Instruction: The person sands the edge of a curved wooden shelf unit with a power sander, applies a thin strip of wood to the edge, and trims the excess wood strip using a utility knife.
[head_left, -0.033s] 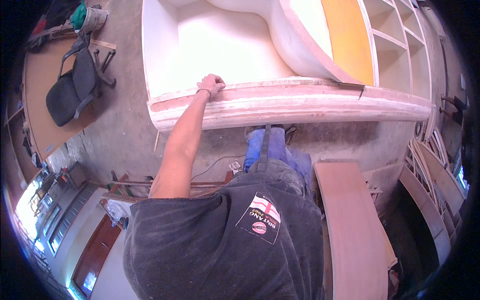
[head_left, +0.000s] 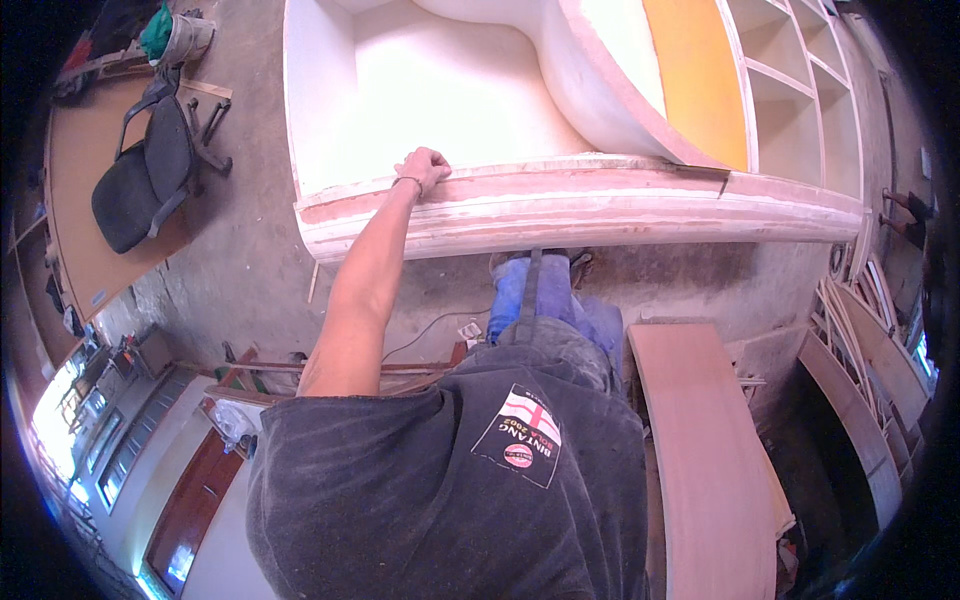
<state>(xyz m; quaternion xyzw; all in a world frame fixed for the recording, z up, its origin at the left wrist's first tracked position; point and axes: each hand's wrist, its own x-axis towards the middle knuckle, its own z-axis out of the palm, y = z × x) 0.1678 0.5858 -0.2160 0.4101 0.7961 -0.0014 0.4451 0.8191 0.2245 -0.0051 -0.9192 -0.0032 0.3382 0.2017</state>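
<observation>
My left hand [head_left: 423, 170] is at the top of the pink-streaked, rounded front rail [head_left: 580, 210] of a large white cabinet [head_left: 440, 90], its fingers curled together at the inner edge; whether anything is inside them is hidden. A dark band circles my wrist. The cabinet has a curved inner wall, a yellow panel [head_left: 692, 80] and square cubbies [head_left: 780, 130] at the right. My right hand is out of view. Below the rail show my blue-clad legs and dark shirt.
A black office chair [head_left: 140, 195] lies at the left on a brown board [head_left: 85, 130], near a bucket [head_left: 187, 42]. A curved plywood panel [head_left: 700, 450] stands at the lower right, beside thin strips [head_left: 845, 340]. Another person's feet [head_left: 893, 208] appear at the far right.
</observation>
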